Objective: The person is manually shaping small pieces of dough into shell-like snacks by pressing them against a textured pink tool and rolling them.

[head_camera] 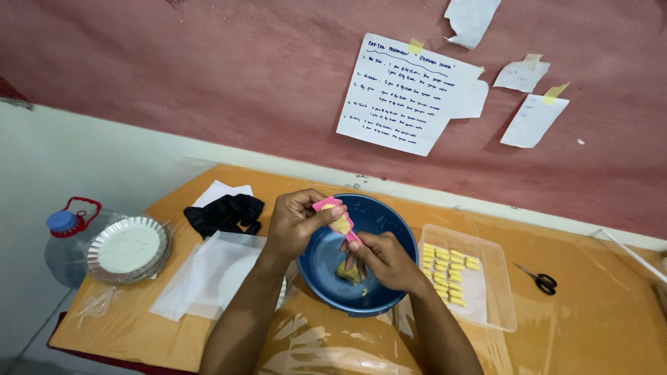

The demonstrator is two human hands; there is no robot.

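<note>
My left hand (295, 222) and my right hand (385, 260) are together over a blue bowl (321, 271) at the middle of the table. Between them they hold a small pink ribbed mould (335, 214) with a piece of yellow dough pressed on it. The left fingers pinch its upper end, the right fingers grip its lower end. A lump of yellow dough (349, 272) lies in the bowl under my right hand.
A clear plastic tray (497, 285) with several shaped yellow dough pieces (448, 271) stands right of the bowl. Scissors (540, 280) lie further right. At the left are white paper sheets (208, 274), a black cloth (226, 212), stacked foil pans (128, 248) and a water jug (66, 239). Paper notes hang on the red wall.
</note>
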